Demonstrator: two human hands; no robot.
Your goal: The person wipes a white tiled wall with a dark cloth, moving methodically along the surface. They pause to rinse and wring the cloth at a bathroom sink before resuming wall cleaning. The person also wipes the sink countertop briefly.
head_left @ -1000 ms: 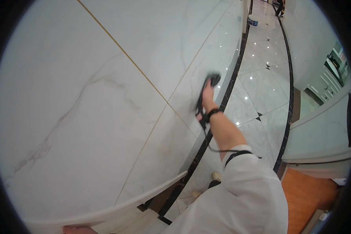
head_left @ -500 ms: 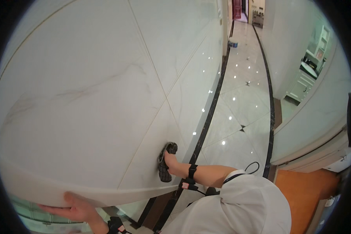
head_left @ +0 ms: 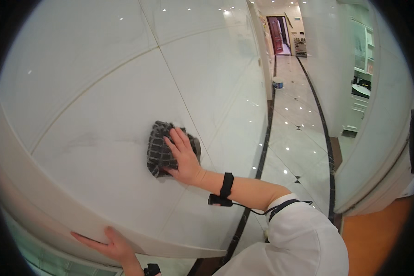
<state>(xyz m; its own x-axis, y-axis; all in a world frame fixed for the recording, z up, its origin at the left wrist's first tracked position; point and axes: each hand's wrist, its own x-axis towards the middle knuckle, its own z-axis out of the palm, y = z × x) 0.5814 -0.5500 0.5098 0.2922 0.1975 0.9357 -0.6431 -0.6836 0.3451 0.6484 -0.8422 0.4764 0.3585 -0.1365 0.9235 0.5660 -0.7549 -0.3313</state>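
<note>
My right hand [head_left: 185, 158] presses a dark grey checked cloth [head_left: 160, 146] against the pale marble-look wall tiles [head_left: 101, 175]. Its fingers lie spread over the cloth, which is partly bunched under the palm. Part of the cloth pokes out beyond the hand on the right. Low on the left, my left hand [head_left: 112, 246] rests at the rounded edge [head_left: 165, 247] of the wall, fingers stretched and holding nothing. Both wrists wear black straps, and a cable runs along my right forearm.
On the right a tiled corridor floor [head_left: 292, 152] with dark borders leads to a red door [head_left: 276, 34]. A bucket [head_left: 278, 83] stands along the left side. A doorway at right shows a white basin [head_left: 361, 90]. Orange-brown flooring [head_left: 372, 241] lies at lower right.
My right hand and the cloth have moved up and left on the wall, and the cloth is spread wider. The view has tilted upward. My left hand stays at the wall edge.
</note>
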